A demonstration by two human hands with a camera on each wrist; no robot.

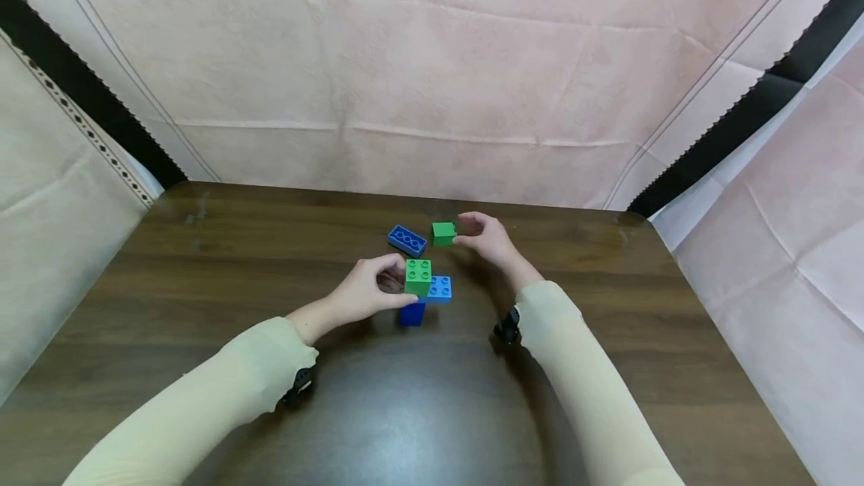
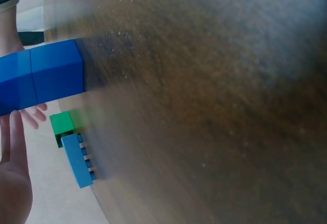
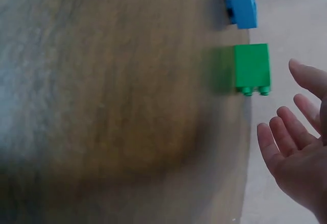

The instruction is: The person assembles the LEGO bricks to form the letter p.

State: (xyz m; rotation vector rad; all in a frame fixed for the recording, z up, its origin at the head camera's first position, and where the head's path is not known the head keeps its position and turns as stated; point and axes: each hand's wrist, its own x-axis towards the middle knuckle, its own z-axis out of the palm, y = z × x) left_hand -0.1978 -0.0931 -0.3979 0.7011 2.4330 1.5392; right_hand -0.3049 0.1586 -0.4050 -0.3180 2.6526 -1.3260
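My left hand (image 1: 364,289) grips a small stack of toy building bricks, thumb in front and fingers behind. A green brick (image 1: 418,276) tops the stack; under it a light blue brick (image 1: 441,289) juts right, over a dark blue brick (image 1: 412,314). Seen from the left wrist, blue bricks (image 2: 56,71) hide part of that hand. Beside a loose green brick (image 1: 442,234), my right hand (image 1: 487,237) has thumb and fingers spread. The right wrist view shows a gap between this hand and the green brick (image 3: 252,67), whose studs face the hand.
A loose blue brick (image 1: 407,241) lies left of the loose green one, studs up, near the far edge of the brown wooden table (image 1: 270,231). Pale cloth (image 1: 418,81) hangs behind the table and at both sides.
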